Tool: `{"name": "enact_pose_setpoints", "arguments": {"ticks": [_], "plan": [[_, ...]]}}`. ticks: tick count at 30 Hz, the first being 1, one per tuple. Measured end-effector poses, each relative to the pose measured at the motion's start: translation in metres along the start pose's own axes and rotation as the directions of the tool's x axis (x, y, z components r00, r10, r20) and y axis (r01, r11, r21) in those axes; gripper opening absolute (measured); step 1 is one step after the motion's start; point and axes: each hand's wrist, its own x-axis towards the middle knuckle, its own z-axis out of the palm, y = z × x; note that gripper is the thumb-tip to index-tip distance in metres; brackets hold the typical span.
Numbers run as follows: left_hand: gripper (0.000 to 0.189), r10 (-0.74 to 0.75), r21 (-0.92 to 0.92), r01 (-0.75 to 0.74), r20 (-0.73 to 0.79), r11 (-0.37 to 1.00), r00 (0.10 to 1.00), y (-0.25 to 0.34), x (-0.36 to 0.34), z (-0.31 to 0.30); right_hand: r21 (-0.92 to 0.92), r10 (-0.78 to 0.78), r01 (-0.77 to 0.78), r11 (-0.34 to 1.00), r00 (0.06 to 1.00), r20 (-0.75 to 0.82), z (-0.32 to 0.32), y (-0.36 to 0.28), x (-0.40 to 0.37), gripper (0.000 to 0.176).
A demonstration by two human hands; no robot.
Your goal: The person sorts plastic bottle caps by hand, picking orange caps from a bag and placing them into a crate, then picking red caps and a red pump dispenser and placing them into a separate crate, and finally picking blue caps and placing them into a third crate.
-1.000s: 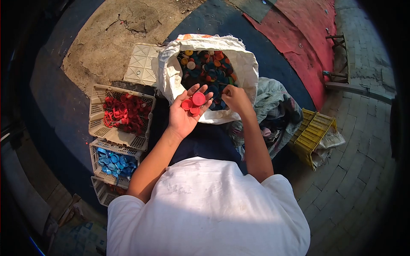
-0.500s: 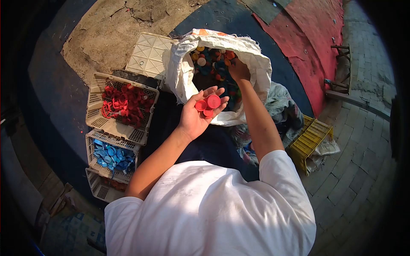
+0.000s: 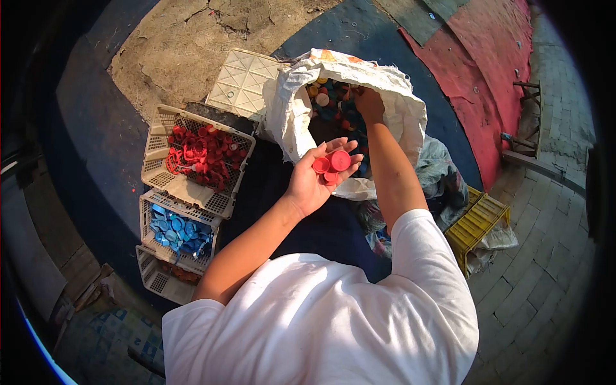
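Observation:
On the palm of my left hand (image 3: 312, 181), turned up at the near rim of a white woven sack (image 3: 287, 96), rest several red caps (image 3: 340, 160). My right hand (image 3: 370, 104) reaches inside the sack at its right side, touching the pile of mixed caps (image 3: 323, 99), which are blue, red, orange, yellow and white. Shadow hides its fingertips, and whatever they may hold cannot be made out. Left of the sack, a crate (image 3: 154, 160) holds red caps and rings (image 3: 204, 154). Below it, blue caps (image 3: 176, 232) lie in a second crate (image 3: 146, 221).
A third crate (image 3: 156, 280) with orange-brown pieces stands lowest on the left. Behind the red-cap crate is a pale lattice panel (image 3: 242, 85). Clear plastic bags (image 3: 436, 167) and a yellow crate (image 3: 478, 224) stand to the right, near a metal bar (image 3: 545, 172).
The view has shifted, so most things appear farther right and slightly lower. My right hand has moved slightly within the sack. The red caps remain on my left palm.

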Motion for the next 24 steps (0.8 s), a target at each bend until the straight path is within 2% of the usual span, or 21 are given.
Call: {"name": "enact_pose_setpoints", "arguments": {"ticks": [4,7,13,16,19,22,24], "plan": [[0.04,0.013,0.018,-0.013,-0.004,1.0,1.0,-0.002,0.001,-0.004,0.021,-0.069,0.071,0.997,0.993,-0.091,-0.002,-0.006,-0.005,0.033],[0.04,0.014,0.02,-0.014,-0.004,1.0,1.0,-0.004,0.001,-0.007,-0.023,-0.064,0.062,0.998,0.991,-0.116,-0.002,-0.008,-0.007,0.036],[0.039,0.032,0.028,-0.032,-0.033,0.999,0.999,-0.003,0.002,-0.009,0.063,-0.091,0.102,0.993,0.983,-0.158,-0.003,-0.008,-0.003,0.055],[0.039,0.036,0.025,-0.035,-0.024,0.999,0.999,-0.003,0.001,-0.008,0.054,-0.039,0.045,0.997,0.992,-0.117,-0.006,-0.011,-0.002,0.052],[0.039,0.034,0.027,-0.034,-0.022,0.999,0.999,-0.004,0.002,-0.008,0.079,-0.024,0.032,0.996,0.995,-0.1,-0.007,-0.01,0.0,0.058],[0.039,0.024,0.033,-0.023,-0.031,0.999,0.999,-0.003,0.002,-0.007,0.123,-0.078,0.102,0.987,0.979,-0.188,-0.002,-0.007,0.0,0.059],[0.039,0.03,0.04,-0.029,-0.029,0.999,0.999,-0.004,0.003,-0.007,0.056,-0.037,0.043,0.998,0.994,-0.104,-0.005,-0.009,0.003,0.058]]}}
